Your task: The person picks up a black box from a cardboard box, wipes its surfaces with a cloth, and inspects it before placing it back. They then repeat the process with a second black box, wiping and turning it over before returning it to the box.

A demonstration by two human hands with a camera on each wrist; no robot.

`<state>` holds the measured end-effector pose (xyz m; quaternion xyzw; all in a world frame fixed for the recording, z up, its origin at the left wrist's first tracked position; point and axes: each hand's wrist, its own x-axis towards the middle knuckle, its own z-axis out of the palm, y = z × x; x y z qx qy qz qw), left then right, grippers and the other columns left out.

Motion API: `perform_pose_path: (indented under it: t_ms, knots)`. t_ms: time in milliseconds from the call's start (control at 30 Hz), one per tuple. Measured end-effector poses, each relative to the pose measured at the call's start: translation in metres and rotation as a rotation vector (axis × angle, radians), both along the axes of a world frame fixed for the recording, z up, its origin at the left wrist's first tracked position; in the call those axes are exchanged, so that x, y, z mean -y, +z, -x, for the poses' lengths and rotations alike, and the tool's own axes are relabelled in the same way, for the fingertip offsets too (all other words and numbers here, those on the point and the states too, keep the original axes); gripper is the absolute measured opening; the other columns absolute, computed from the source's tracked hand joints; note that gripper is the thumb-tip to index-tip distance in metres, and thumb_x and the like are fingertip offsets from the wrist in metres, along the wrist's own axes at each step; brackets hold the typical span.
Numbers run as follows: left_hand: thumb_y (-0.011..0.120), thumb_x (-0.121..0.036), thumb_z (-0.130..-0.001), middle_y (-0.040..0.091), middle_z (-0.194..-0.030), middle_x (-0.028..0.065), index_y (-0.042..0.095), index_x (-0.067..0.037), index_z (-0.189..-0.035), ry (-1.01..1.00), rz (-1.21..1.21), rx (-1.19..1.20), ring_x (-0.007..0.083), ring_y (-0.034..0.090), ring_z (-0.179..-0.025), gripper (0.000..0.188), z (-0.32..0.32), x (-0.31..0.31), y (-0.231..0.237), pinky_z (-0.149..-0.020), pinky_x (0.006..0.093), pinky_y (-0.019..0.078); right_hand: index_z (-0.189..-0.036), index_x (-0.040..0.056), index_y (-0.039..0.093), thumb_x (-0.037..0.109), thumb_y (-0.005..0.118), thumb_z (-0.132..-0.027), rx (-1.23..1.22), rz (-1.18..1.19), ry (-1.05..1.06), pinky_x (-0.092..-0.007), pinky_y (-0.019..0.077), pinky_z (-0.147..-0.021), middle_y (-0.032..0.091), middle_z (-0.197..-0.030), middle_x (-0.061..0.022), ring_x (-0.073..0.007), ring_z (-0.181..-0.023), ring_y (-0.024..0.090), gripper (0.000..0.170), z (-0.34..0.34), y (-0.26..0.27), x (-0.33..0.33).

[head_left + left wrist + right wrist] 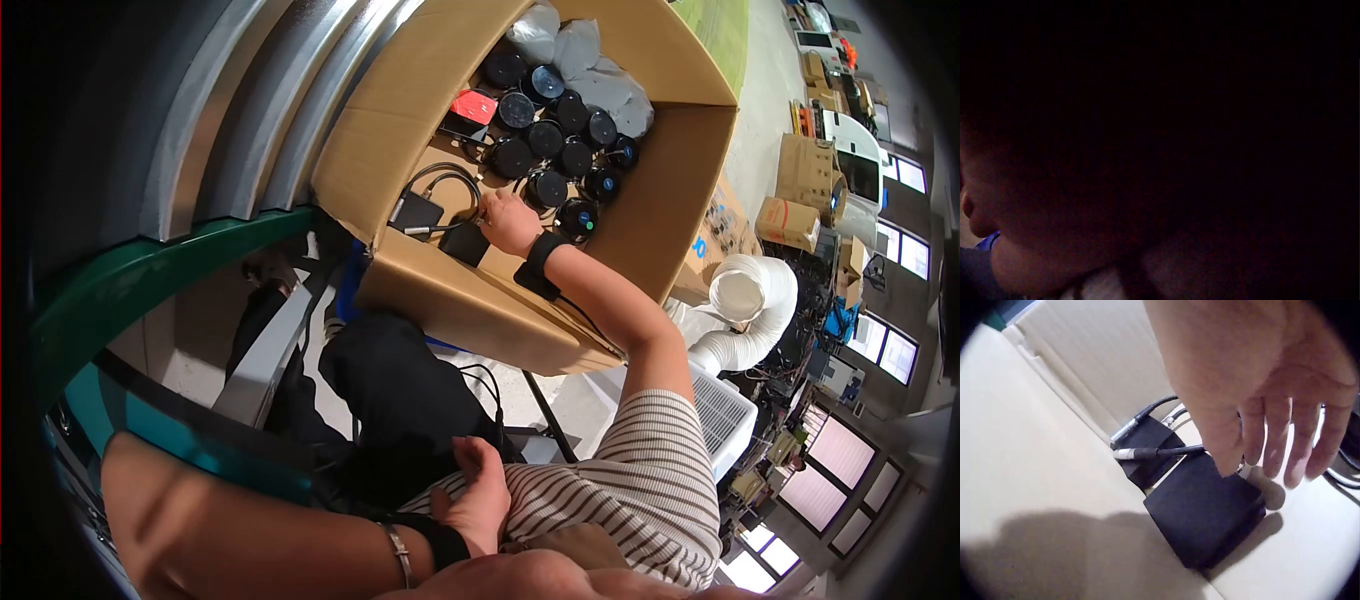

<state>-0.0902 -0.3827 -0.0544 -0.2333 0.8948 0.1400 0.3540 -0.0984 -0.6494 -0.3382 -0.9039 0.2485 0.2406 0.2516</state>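
My right hand (512, 222) reaches into a large cardboard box (450, 305), low in its near corner. In the right wrist view its fingers hang down, spaced apart, with the thumb tip right at the edge of a flat black case (1204, 509). A second black case (1152, 447) lies beside it, with black cables ending in silver connectors (1125, 454) across them. My left hand (480, 495) lies relaxed against the striped shirt, fingers loosely bent and holding nothing. The left wrist view is nearly all dark.
Several round black-topped containers (545, 138) fill the box's middle, beside a red-topped item (473, 106) and grey-white wrapped bundles (605, 90). Metal rails and a green beam (180, 250) stand left of the box. A white flexible duct (770, 300) rises at the right.
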Motion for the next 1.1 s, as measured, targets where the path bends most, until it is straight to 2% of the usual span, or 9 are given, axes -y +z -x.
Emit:
perform_pose_path:
  t_ms: [100, 167, 300, 467, 533, 633, 833, 1033, 1100]
  knots:
    - [0.07, -0.026, -0.076, 0.068, -0.104, 0.0119, 0.064, -0.001, -0.112, -0.001, 0.004, 0.001, 0.0321, 0.063, -0.096, 0.045, -0.001, 0.002, 0.001, -0.084, 0.0508, 0.0476, -0.111, 0.0023, 0.055, 0.016, 0.063, -0.076, 0.275, 0.038, 0.031, -0.0431, 0.0461, -0.089, 0.058, -0.108, -0.019, -0.0367, -0.105, 0.056, 0.039, -0.013, -0.003, -0.011]
    - [0.07, -0.028, -0.077, 0.068, -0.105, 0.0103, 0.064, -0.001, -0.114, -0.009, 0.009, 0.001, 0.0314, 0.063, -0.096, 0.046, -0.002, 0.003, 0.001, -0.084, 0.0501, 0.0479, -0.12, 0.0037, 0.054, 0.017, 0.063, -0.075, 0.34, -0.172, 0.108, -0.0407, 0.0442, -0.094, 0.058, -0.113, -0.0184, -0.0358, -0.111, 0.053, 0.048, -0.021, -0.017, -0.019]
    - [0.069, -0.03, -0.079, 0.068, -0.106, 0.0083, 0.064, -0.001, -0.115, -0.019, 0.006, -0.001, 0.0304, 0.064, -0.095, 0.046, -0.006, 0.005, 0.004, -0.084, 0.0494, 0.0481, -0.13, -0.0002, 0.045, 0.014, 0.063, -0.074, 0.117, -0.267, 0.212, -0.0415, 0.0422, -0.099, 0.055, -0.12, -0.0217, -0.038, -0.114, 0.051, 0.06, -0.037, -0.023, -0.016]
    - [0.07, -0.028, -0.08, 0.068, -0.104, 0.0074, 0.064, -0.002, -0.114, -0.029, 0.0, -0.013, 0.03, 0.064, -0.094, 0.044, -0.001, 0.001, -0.002, -0.084, 0.0488, 0.0478, -0.129, 0.0025, 0.05, 0.019, 0.064, -0.077, 0.198, -0.294, 0.218, -0.0408, 0.0452, -0.095, 0.057, -0.12, -0.0191, -0.0345, -0.113, 0.054, 0.056, -0.034, -0.01, -0.006]
    - [0.056, -0.017, -0.083, 0.067, -0.099, 0.0203, 0.066, -0.001, -0.108, 0.073, -0.032, -0.045, 0.0373, 0.06, -0.097, 0.032, 0.007, -0.007, -0.005, -0.085, 0.0561, 0.0427, -0.129, 0.0015, 0.05, 0.016, 0.065, -0.081, 0.308, -0.353, -0.025, -0.0378, 0.0473, -0.093, 0.058, -0.12, -0.017, -0.0293, -0.108, 0.057, 0.052, -0.032, 0.014, -0.002]
    - [0.044, -0.021, -0.09, 0.067, -0.097, 0.0191, 0.066, -0.002, -0.11, 0.123, 0.011, -0.1, 0.0369, 0.061, -0.095, 0.035, -0.001, -0.001, -0.002, -0.084, 0.0565, 0.0412, -0.127, 0.0021, 0.052, 0.014, 0.063, -0.086, 0.401, -0.336, -0.101, -0.0338, 0.0479, -0.088, 0.059, -0.118, -0.0126, -0.0224, -0.103, 0.057, 0.044, -0.019, 0.069, 0.007]
    - [0.054, -0.029, -0.08, 0.069, -0.088, 0.0115, 0.073, -0.009, -0.095, 0.369, 0.003, -0.236, 0.0308, 0.063, -0.084, 0.031, -0.022, 0.037, 0.004, -0.077, 0.0534, 0.043, -0.123, 0.0022, 0.052, 0.003, 0.062, -0.086, 0.48, -0.434, -0.19, -0.0317, 0.0433, -0.097, 0.055, -0.12, -0.0111, -0.0223, -0.115, 0.054, 0.038, 0.042, 0.169, -0.01]
    - [0.058, -0.017, -0.077, 0.069, -0.087, 0.0121, 0.07, -0.007, -0.081, 0.734, 0.369, -0.675, 0.0305, 0.067, -0.081, 0.016, -0.031, 0.092, -0.107, -0.069, 0.0429, 0.053, -0.114, 0.0004, 0.055, -0.001, 0.064, -0.08, 0.554, -0.345, 0.055, -0.0332, 0.0474, -0.078, 0.057, -0.105, -0.0153, -0.0277, -0.092, 0.057, 0.035, 0.094, 0.237, -0.054]
    - [0.059, -0.016, -0.078, 0.068, -0.085, 0.014, 0.068, -0.005, -0.085, 0.872, 0.404, -0.782, 0.0342, 0.066, -0.082, 0.016, -0.055, 0.068, -0.031, -0.069, 0.0446, 0.0528, -0.115, 0.0007, 0.053, -0.002, 0.065, -0.079, 0.56, -0.325, 0.08, -0.0334, 0.0477, -0.076, 0.056, -0.104, -0.015, -0.0279, -0.09, 0.058, 0.038, 0.104, 0.248, -0.067]
